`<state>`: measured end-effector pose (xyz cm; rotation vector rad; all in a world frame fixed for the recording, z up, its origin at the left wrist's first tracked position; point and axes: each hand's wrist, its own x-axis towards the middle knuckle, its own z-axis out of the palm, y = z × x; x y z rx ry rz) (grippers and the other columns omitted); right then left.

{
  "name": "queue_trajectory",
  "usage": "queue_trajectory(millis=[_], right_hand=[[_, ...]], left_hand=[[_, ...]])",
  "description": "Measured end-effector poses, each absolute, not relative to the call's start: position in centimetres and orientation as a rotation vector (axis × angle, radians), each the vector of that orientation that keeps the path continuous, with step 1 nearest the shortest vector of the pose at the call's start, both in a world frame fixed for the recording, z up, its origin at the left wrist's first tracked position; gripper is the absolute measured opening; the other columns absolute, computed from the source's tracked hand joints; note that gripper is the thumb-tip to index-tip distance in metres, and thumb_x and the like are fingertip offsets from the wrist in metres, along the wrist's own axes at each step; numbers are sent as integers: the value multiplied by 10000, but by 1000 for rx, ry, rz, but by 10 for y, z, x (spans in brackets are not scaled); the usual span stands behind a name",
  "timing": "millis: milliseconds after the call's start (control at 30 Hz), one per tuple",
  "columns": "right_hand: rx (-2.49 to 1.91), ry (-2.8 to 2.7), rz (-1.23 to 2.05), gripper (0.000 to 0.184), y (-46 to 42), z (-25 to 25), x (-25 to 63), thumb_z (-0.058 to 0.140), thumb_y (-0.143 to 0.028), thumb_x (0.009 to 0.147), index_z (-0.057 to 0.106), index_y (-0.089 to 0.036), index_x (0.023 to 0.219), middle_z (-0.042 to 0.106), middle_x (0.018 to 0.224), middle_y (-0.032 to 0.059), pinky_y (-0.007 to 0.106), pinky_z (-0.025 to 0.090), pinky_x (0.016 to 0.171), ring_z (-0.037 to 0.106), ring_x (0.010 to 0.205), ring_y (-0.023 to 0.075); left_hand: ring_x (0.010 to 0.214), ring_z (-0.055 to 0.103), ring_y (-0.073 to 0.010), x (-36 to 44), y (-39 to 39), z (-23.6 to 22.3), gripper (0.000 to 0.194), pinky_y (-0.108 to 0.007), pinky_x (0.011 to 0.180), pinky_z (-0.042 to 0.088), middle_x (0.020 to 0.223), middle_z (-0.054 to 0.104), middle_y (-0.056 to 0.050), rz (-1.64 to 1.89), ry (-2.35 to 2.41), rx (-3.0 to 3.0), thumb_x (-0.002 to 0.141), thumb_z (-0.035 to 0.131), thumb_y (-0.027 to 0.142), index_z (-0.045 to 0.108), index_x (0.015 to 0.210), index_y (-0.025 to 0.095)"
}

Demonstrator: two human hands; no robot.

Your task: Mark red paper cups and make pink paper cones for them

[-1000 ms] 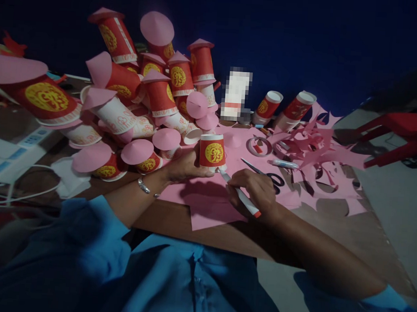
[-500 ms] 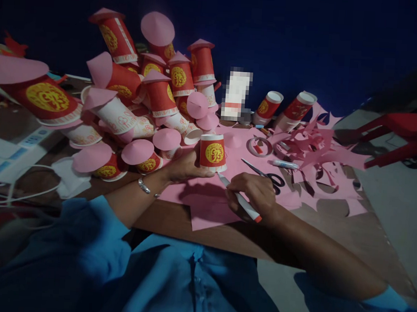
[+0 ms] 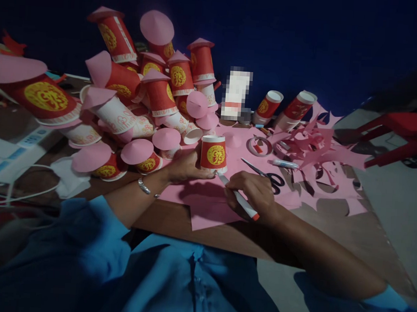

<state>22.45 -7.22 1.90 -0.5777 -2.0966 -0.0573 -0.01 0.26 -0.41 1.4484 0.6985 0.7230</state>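
Observation:
My left hand (image 3: pixel 189 166) is closed around the left side and lower edge of a red paper cup (image 3: pixel 214 153) with a yellow round emblem and white rims. The cup stands upright just above pink paper sheets (image 3: pixel 208 208); whether it touches them I cannot tell. In my right hand (image 3: pixel 253 192) is a white marker pen (image 3: pixel 243 203) with a red end, slanted so its tip meets the cup's bottom edge by my left thumb. Black-handled scissors (image 3: pixel 264 173) lie partly open on the pink paper beyond my right hand.
Several cups with pink cone tops (image 3: pixel 158 92) are piled at the left. A tape roll (image 3: pixel 260 146), a capped pen (image 3: pixel 285 164) and pink paper scraps (image 3: pixel 329 168) lie right. Two cup stacks (image 3: pixel 269 107) stand behind. White cables (image 3: pixel 12 191) run at the left; a red stool (image 3: pixel 404 128) stands right.
The cup has turned slightly and shifted a little to the right in my left hand. My right hand with the marker has moved slightly left, the tip staying at the cup's lower edge.

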Motion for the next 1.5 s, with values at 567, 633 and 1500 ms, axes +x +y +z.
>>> queue_trajectory(millis=[567,633,1500], right_hand=[[-523,-2098,-70,171,-74,29,223,621,-67,918,599,-213,1004,669,728,-15,237,511,569,662,626,130],[-527,-2076,-86,164,-74,29,223,623,-78,931,598,-210,1026,674,735,-9,236,525,581,669,637,132],[-1038,-2038,-205,109,-57,6,238,653,-230,1021,750,-229,1072,592,905,28,235,394,571,568,709,117]], left_hand=[[1158,680,-313,-1,2,-3,857,-462,949,568,1186,709,-110,721,728,1454,684,901,307,444,1400,200],[1187,669,-323,-1,3,-3,875,-479,984,556,1201,706,-119,739,723,1405,677,912,304,451,1413,194],[1241,674,-344,0,0,2,827,-510,1090,487,1294,730,-152,744,467,1141,664,913,270,559,1410,205]])
